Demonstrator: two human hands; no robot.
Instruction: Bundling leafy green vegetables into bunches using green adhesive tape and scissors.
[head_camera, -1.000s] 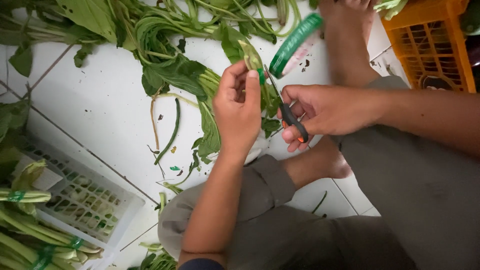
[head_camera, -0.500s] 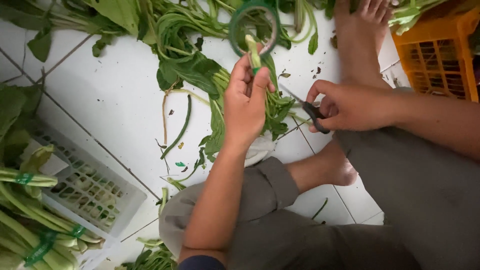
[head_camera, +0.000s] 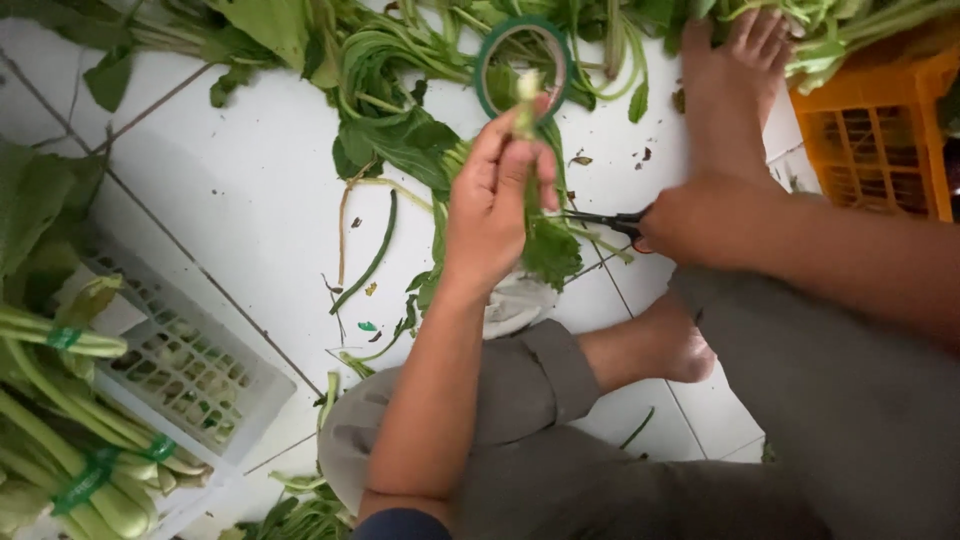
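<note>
My left hand (head_camera: 497, 205) grips a bunch of leafy greens (head_camera: 548, 240) by the stems, cut ends pointing up. A roll of green tape (head_camera: 522, 66) hangs at the stem tips just above my fingers. To the right, my right hand (head_camera: 700, 222) holds black scissors (head_camera: 600, 219) whose blades point left at the leaves below my left hand. My bare feet (head_camera: 735, 90) rest on the white tiled floor (head_camera: 240, 200).
Loose greens (head_camera: 390, 70) lie piled along the top. An orange crate (head_camera: 880, 140) stands at the upper right. A white crate (head_camera: 180, 370) at the lower left holds bundles tied with green tape (head_camera: 80, 470). Stray stems and scraps litter the tiles.
The tape roll has swung from the right of the stems to just above them. My right hand with the scissors has moved right and lower, away from my left hand.
</note>
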